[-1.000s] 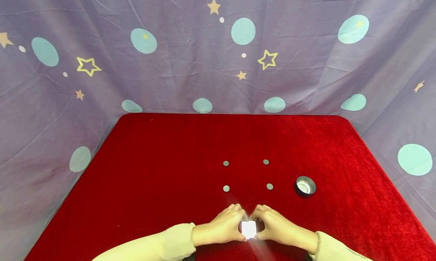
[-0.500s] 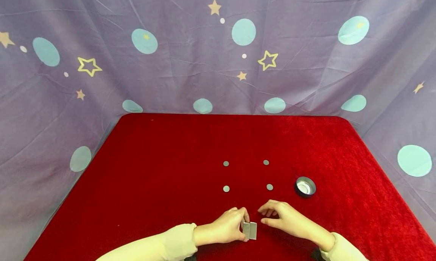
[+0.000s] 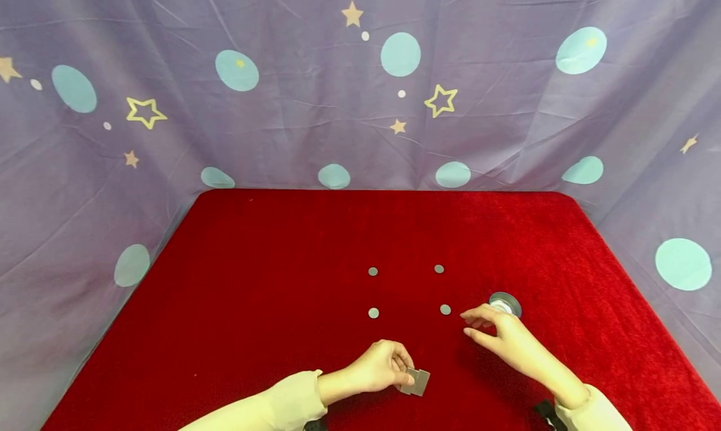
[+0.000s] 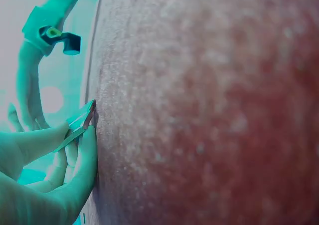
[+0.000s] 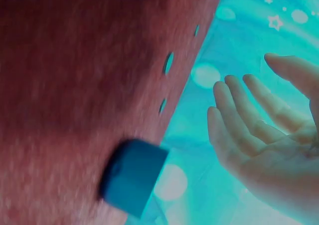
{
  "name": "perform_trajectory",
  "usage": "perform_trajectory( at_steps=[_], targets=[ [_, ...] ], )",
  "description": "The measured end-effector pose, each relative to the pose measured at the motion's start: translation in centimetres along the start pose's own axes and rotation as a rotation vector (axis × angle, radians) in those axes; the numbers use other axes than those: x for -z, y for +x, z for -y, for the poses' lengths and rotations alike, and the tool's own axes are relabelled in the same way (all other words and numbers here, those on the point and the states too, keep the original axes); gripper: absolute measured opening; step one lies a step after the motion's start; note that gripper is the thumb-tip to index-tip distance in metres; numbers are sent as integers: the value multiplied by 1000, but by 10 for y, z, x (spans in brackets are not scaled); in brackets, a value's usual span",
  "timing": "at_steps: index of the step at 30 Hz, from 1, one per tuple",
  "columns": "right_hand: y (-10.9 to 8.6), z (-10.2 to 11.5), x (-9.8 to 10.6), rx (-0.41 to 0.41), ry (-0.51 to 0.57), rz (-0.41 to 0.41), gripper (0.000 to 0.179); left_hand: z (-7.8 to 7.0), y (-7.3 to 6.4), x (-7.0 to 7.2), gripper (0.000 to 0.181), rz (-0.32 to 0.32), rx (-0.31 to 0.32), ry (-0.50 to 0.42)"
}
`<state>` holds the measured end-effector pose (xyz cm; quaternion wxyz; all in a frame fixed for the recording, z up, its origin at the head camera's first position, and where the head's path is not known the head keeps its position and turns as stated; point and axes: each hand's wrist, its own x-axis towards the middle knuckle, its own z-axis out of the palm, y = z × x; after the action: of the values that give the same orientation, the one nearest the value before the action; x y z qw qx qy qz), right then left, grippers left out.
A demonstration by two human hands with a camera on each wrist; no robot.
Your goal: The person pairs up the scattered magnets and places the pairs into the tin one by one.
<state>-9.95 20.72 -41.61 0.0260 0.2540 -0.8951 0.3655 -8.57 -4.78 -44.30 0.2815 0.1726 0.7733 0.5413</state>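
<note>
My left hand (image 3: 380, 365) pinches a small silver metal piece (image 3: 419, 383) low in the head view. The piece has two flat leaves joined at an angle, like a hinge; in the left wrist view the two-leaf metal piece (image 4: 79, 125) sits between thumb and fingers. My right hand (image 3: 509, 337) holds nothing, its fingers loosely bent, and partly hides the round dark tin (image 3: 512, 303) with a shiny inside. In the right wrist view the hand (image 5: 269, 140) is apart from the tin (image 5: 137, 175).
Several small grey discs lie spaced out on the red cloth (image 3: 270, 262); the nearest to my right hand is one disc (image 3: 445, 309). A purple curtain (image 3: 304, 74) with stars and dots surrounds the table's back and sides.
My right hand has let go of the metal piece and moved right and away from me, up to the tin. The left hand keeps the piece, which has tilted.
</note>
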Motion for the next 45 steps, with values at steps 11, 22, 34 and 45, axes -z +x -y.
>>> perform_trajectory(
  at_steps=[11, 22, 34, 45],
  targets=[
    [-5, -18, 18, -34, -109, -195, 20, -6, 6, 9, 13, -66, 9, -212],
    [-11, -35, 29, -60, -189, -267, 26, -17, 19, 15, 19, -148, -7, -270],
    [-14, -52, 34, -122, -183, -262, 40, -34, 39, 14, 19, -195, -23, -360],
    [-12, -65, 36, -197, -16, -146, 53, -42, 64, 6, 19, -229, -36, -457]
  ],
)
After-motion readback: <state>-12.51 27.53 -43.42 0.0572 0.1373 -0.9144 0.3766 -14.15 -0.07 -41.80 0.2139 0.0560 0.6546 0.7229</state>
